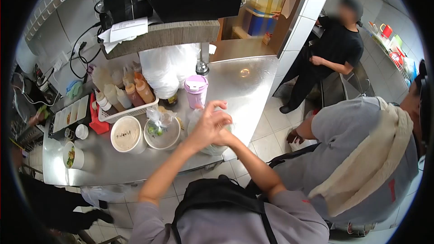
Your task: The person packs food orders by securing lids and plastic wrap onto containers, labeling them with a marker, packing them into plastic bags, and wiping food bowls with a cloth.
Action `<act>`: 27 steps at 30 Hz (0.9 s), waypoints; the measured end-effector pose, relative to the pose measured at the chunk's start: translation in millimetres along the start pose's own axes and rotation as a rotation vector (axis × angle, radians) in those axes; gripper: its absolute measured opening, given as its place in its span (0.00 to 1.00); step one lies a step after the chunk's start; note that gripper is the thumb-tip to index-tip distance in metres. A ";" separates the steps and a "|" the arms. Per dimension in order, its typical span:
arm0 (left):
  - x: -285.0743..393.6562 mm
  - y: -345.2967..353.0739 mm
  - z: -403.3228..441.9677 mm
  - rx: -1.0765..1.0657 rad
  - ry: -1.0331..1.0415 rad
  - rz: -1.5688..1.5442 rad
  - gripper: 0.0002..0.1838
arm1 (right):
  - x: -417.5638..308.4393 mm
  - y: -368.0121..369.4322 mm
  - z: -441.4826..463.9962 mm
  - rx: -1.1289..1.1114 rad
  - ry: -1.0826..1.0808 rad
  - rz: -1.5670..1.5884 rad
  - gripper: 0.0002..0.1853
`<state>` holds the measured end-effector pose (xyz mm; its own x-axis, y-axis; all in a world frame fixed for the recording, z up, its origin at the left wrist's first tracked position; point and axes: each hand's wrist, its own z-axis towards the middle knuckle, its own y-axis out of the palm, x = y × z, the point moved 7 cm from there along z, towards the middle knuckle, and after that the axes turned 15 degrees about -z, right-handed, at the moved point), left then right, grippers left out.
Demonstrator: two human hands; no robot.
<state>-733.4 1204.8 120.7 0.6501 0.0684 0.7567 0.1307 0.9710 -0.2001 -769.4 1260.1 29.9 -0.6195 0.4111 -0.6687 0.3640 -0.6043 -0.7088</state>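
Left hand curling over the clear plastic bag at the counter's near right edge, fingers bent with a narrow gap between thumb and fingertips. Right hand sitting close against it, mostly hidden; cannot tell whether either is gripping the bag. Purple tumbler standing just beyond the hands. To the left, two round white tubs resting side by side on the steel counter, squeeze bottles standing in a white basket behind.
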 end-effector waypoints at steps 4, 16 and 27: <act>1.0 -29.9 -35.0 0.315 0.059 0.183 0.28 | 15.2 -13.2 14.7 0.093 0.164 0.261 0.21; -81.1 15.3 -59.0 0.246 -0.190 0.468 0.37 | -20.1 -6.1 9.0 0.286 0.095 0.089 0.17; -127.6 44.6 -50.2 -0.310 -0.130 0.483 0.29 | 40.1 6.2 -14.6 0.437 0.100 -0.279 0.35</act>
<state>-773.0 1227.9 -16.0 0.5955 0.5331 0.6010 0.0678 0.7121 -0.6988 -781.8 1282.9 -4.5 -0.5746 0.6471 -0.5011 -0.1425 -0.6820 -0.7173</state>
